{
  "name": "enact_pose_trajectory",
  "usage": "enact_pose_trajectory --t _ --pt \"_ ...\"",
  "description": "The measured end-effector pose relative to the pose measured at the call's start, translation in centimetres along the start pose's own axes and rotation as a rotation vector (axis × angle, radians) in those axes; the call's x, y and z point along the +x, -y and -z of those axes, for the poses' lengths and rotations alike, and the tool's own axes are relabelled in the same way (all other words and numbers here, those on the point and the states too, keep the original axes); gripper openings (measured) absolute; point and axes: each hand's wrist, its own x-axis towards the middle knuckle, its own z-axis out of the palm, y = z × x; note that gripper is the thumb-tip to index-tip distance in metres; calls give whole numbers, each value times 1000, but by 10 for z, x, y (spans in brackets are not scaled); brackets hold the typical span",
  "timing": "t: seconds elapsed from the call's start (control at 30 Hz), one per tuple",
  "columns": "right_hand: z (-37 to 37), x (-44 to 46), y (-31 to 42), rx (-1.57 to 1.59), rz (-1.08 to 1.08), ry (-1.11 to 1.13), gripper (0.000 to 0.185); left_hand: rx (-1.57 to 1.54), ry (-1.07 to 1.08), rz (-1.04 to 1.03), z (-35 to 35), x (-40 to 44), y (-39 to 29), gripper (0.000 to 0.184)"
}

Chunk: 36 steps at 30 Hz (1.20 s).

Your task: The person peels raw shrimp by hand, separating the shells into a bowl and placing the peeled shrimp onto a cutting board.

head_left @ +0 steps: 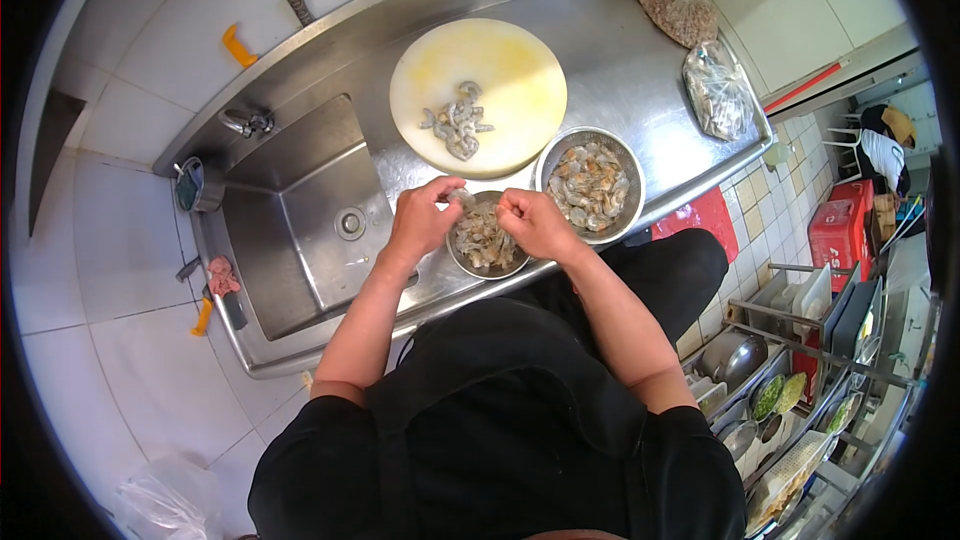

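Observation:
Over the left rim of the smaller metal bowl point(486, 240), which holds shells, my left hand point(424, 220) pinches a greyish shrimp point(462, 198) between thumb and fingertips. My right hand point(535, 222) is closed above the same bowl's right side; what it grips, if anything, is hidden by its fingers. A larger metal bowl point(637, 185) of unpeeled shrimp stands just right of my right hand. Behind the bowls lies a round, yellowish cutting board point(520, 75), with a pile of peeled grey shrimp point(460, 123) on its lower left part.
A sink basin point(300, 210) with a faucet point(245, 122) lies to the left. Two filled plastic bags point(676, 8) point(718, 90) rest at the counter's right end. A metal cup point(203, 188) hangs by the sink's left edge. Shelves with dishes point(735, 358) stand at lower right.

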Motion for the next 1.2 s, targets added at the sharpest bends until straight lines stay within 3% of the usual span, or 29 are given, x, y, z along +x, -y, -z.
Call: enact_pose_trajectory --t 0.23,0.37,0.43,0.57,0.63,0.7,0.77,0.83,0.93,1.03,1.1,1.2 --pt "-16 -6 -23 -438 202 39 24 -349 25 105 11 3 10 27" --pt "-28 -2 -25 -437 257 -98 30 -638 73 199 -5 1 17 25" --pt "-29 -2 -5 -294 204 -152 30 -744 93 252 -18 -3 20 23" --pt "-39 3 -8 -379 292 -235 22 -680 107 293 -37 -10 16 24" --pt "-40 2 -8 -421 179 -119 25 -656 95 281 -40 -14 10 24" --pt "-42 4 -15 -435 239 -168 19 -467 126 232 -42 -15 9 24" --pt "-43 3 -24 -449 297 -215 15 -486 172 237 -40 -16 10 24" --pt "-40 3 -25 -432 212 -100 24 -505 217 243 -36 -16 9 25" --pt "-35 3 -21 -367 200 -67 24 -641 316 266 -27 -16 12 25" --pt "-33 5 -18 -342 267 -123 19 -697 392 268 -16 -15 11 23" --pt "-29 5 -14 -311 215 -110 18 -229 358 166 -3 -14 5 24" --pt "-24 9 -22 -288 123 -132 16 -238 276 128 3 -13 15 26"
